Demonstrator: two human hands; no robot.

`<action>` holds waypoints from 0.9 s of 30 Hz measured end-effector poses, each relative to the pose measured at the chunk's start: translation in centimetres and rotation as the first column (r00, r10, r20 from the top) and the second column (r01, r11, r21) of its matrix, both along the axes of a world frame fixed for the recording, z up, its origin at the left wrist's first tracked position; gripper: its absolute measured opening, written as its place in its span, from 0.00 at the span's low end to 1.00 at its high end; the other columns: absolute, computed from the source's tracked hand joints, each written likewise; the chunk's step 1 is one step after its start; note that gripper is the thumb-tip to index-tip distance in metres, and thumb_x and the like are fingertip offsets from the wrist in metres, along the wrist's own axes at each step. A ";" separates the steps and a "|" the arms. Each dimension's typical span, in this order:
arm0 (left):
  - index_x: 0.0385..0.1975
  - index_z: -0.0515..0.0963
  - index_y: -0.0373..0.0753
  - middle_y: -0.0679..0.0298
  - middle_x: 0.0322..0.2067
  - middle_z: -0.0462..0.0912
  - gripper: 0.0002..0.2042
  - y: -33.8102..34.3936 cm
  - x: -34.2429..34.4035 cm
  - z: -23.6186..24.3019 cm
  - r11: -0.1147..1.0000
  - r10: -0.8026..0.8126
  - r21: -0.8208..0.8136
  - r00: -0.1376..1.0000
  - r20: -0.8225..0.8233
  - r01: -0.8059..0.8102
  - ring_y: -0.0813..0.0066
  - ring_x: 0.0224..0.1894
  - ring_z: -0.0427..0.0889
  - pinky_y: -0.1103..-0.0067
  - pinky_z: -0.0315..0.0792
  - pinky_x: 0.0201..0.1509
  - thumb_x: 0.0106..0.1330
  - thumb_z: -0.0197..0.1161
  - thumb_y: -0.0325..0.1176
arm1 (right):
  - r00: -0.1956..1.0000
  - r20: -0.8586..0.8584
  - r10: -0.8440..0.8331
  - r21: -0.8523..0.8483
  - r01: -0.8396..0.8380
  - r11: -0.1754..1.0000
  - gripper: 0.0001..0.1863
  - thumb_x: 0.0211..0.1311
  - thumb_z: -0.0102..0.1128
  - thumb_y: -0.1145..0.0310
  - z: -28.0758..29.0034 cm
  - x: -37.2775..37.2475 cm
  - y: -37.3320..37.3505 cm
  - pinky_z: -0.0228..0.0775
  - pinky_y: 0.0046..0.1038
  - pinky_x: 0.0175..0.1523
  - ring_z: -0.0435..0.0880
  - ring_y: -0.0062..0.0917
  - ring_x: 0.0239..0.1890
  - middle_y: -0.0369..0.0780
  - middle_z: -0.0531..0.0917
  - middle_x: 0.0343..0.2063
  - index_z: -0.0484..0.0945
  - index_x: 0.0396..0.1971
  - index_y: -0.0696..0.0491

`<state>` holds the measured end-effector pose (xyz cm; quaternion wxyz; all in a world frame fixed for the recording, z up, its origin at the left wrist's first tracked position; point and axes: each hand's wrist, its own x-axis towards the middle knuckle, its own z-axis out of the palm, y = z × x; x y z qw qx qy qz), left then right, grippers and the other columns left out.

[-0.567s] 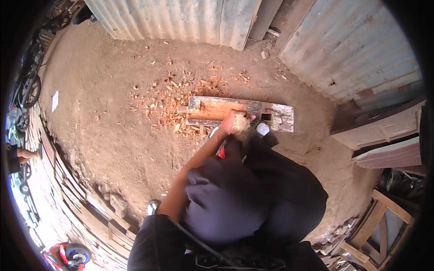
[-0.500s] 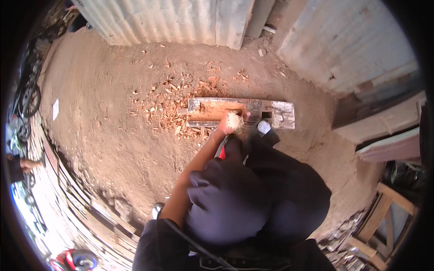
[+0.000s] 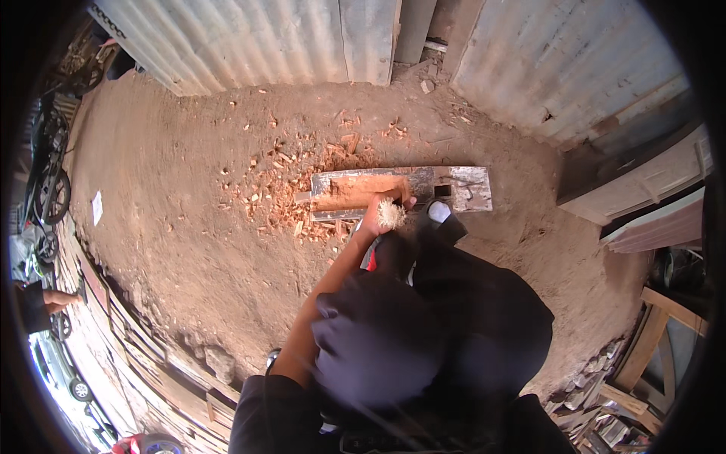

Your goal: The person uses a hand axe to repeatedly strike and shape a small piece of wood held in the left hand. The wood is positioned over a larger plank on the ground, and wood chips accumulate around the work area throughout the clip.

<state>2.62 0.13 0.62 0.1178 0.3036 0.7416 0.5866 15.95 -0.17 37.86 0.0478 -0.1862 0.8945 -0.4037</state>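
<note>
A chisel [image 3: 391, 215] with a frayed, pale wooden handle end is held upright in my left hand [image 3: 371, 222]. The fingers wrap round it, and its lower part is hidden beneath the hand. Just beyond is a thick wooden beam [image 3: 461, 180] lying across the ground. A long reddish hollow [image 3: 352, 189] is cut along its left part, and a dark square hole [image 3: 442, 191] pierces it farther right. My left hand is at the near side of the beam, by the right end of the hollow. My right hand does not show.
Reddish wood chips [image 3: 283, 193] are strewn around the beam's left end. My shoe [image 3: 439, 213] rests at its near side. Corrugated metal sheets [image 3: 249, 45] stand at the back. Wooden slats [image 3: 144, 340], motorcycles [image 3: 51, 178] and another person's hand [image 3: 60, 299] are at left.
The view has shifted slightly, moving the metal sheets and ground within it. My left hand still grips the chisel by the beam and sits slightly lower in the picture.
</note>
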 end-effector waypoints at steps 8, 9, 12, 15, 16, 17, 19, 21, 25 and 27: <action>0.27 0.81 0.34 0.49 0.25 0.82 0.16 2.6 0.4 2.9 0.978 -0.200 0.056 0.978 -0.063 0.203 0.51 0.28 0.82 0.67 0.76 0.37 0.65 0.73 0.42 | 1.000 0.025 0.011 -0.029 -0.010 1.000 0.14 0.44 0.70 0.63 -0.7 0.1 0.1 0.69 0.42 0.45 0.80 0.37 0.40 0.42 0.79 0.36 0.78 0.27 0.54; 0.30 0.83 0.34 0.49 0.27 0.84 0.15 3.2 0.2 2.2 0.967 -0.250 0.008 0.957 -0.148 0.254 0.48 0.31 0.84 0.68 0.79 0.40 0.63 0.74 0.42 | 0.999 0.032 0.018 -0.036 -0.017 0.999 0.15 0.44 0.71 0.63 -1.1 0.3 0.2 0.68 0.42 0.46 0.79 0.37 0.41 0.42 0.78 0.37 0.77 0.29 0.55; 0.31 0.83 0.35 0.45 0.31 0.84 0.15 4.2 0.3 1.3 0.941 -0.280 0.130 0.935 -0.216 0.312 0.43 0.35 0.84 0.64 0.79 0.42 0.62 0.73 0.43 | 0.998 0.050 0.024 -0.054 -0.021 0.998 0.20 0.44 0.71 0.62 -2.0 0.6 0.7 0.66 0.42 0.50 0.77 0.38 0.45 0.44 0.77 0.41 0.74 0.34 0.56; 0.30 0.79 0.35 0.51 0.30 0.85 0.16 4.8 0.3 2.7 0.919 -0.311 -0.207 0.940 0.143 0.336 0.51 0.34 0.84 0.66 0.79 0.42 0.67 0.68 0.43 | 0.997 0.076 0.004 -0.068 0.002 0.998 0.24 0.44 0.71 0.62 -2.5 0.7 1.0 0.63 0.42 0.54 0.75 0.39 0.49 0.45 0.75 0.45 0.72 0.39 0.57; 0.29 0.79 0.35 0.53 0.29 0.84 0.16 4.5 -0.1 2.4 0.942 -0.242 -0.190 0.952 0.187 0.277 0.54 0.33 0.83 0.67 0.77 0.41 0.68 0.68 0.43 | 0.997 0.080 0.001 -0.071 0.004 0.997 0.26 0.45 0.71 0.61 -2.6 0.6 1.1 0.62 0.42 0.56 0.74 0.39 0.50 0.45 0.74 0.46 0.71 0.41 0.58; 0.29 0.79 0.36 0.55 0.28 0.83 0.15 3.5 -0.3 1.0 0.979 -0.113 -0.143 0.969 0.221 0.147 0.57 0.32 0.81 0.68 0.76 0.40 0.68 0.68 0.44 | 0.996 0.085 0.014 -0.093 -0.006 0.996 0.27 0.45 0.71 0.61 -2.8 0.8 1.3 0.62 0.42 0.57 0.73 0.39 0.52 0.46 0.74 0.48 0.70 0.42 0.58; 0.28 0.79 0.38 0.60 0.26 0.80 0.15 1.6 -1.4 -1.7 0.978 0.195 0.005 0.916 0.351 -0.210 0.64 0.30 0.78 0.71 0.72 0.37 0.70 0.67 0.44 | 0.994 0.105 0.017 -0.111 -0.006 0.994 0.30 0.45 0.71 0.61 -2.9 0.8 1.3 0.60 0.42 0.60 0.72 0.40 0.55 0.47 0.73 0.50 0.69 0.46 0.59; 0.27 0.79 0.40 0.64 0.24 0.78 0.15 -1.3 -2.6 -4.1 0.835 0.434 0.100 0.759 0.486 -0.541 0.70 0.28 0.75 0.73 0.69 0.35 0.72 0.66 0.44 | 0.992 0.126 0.017 -0.158 0.003 0.987 0.33 0.45 0.72 0.61 -3.6 1.1 2.6 0.58 0.42 0.62 0.71 0.40 0.57 0.47 0.72 0.53 0.67 0.49 0.60; 0.26 0.79 0.42 0.71 0.19 0.71 0.15 -7.3 -6.0 -6.7 0.674 0.504 0.232 0.666 0.551 -0.702 0.80 0.23 0.69 0.77 0.63 0.29 0.74 0.65 0.43 | 0.954 0.278 -0.115 -0.210 0.177 0.962 0.39 0.46 0.72 0.60 -5.6 3.1 6.3 0.55 0.42 0.68 0.68 0.41 0.63 0.49 0.69 0.58 0.64 0.56 0.62; 0.29 0.81 0.42 0.72 0.14 0.67 0.14 -9.1 -7.6 -7.7 0.693 0.416 0.296 0.699 0.581 -0.658 0.81 0.19 0.67 0.78 0.62 0.27 0.75 0.64 0.42 | 0.878 0.421 -0.226 -0.237 0.347 0.907 0.42 0.46 0.72 0.60 -7.9 4.8 9.2 0.53 0.41 0.71 0.66 0.42 0.65 0.50 0.68 0.61 0.62 0.59 0.63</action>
